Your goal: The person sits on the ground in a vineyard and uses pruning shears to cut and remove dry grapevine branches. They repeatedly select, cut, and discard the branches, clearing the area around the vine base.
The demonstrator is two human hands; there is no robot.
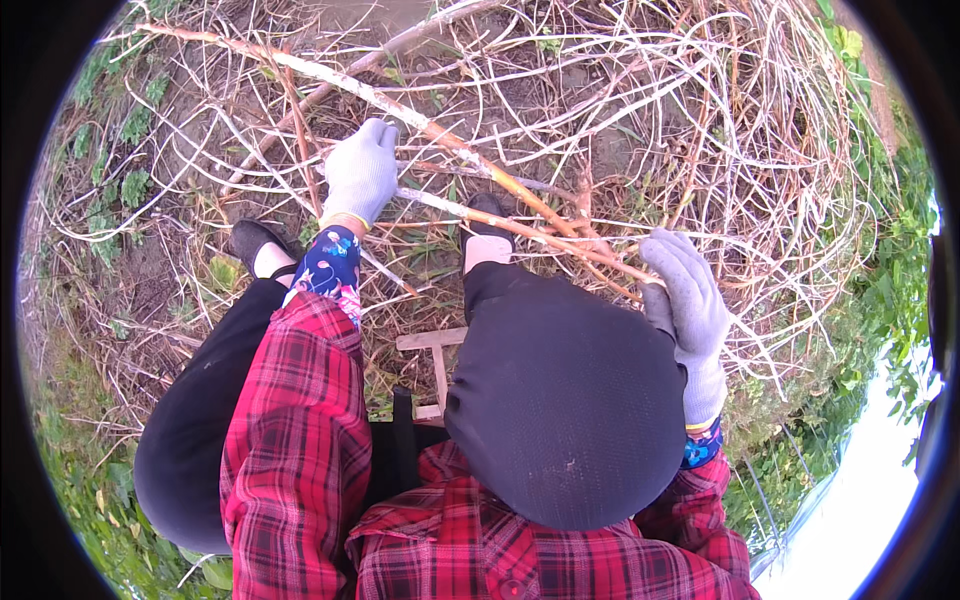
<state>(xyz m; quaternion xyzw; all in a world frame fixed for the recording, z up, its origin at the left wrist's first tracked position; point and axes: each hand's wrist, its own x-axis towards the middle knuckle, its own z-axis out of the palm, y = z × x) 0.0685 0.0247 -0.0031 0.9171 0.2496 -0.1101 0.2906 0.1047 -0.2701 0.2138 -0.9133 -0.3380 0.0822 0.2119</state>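
Observation:
Wearing a pale knitted glove, my left hand is closed around one end of a peeling orange-brown branch. The branch slants down to the right across the front of my shoe. At its other end my right hand, gloved too, pinches it between thumb and fingers beside my right knee. Just beyond, a thicker branch with flaking bark runs from the far left toward a forked woody stub. Where the held branch passes the stub, I cannot tell whether they touch.
Thin dry stems lie tangled on the ground, densest at the right. A grey-brown pole lies behind the thicker branch. Below me shows a small wooden frame. Green plants grow at the left, and leafy growth lines the right.

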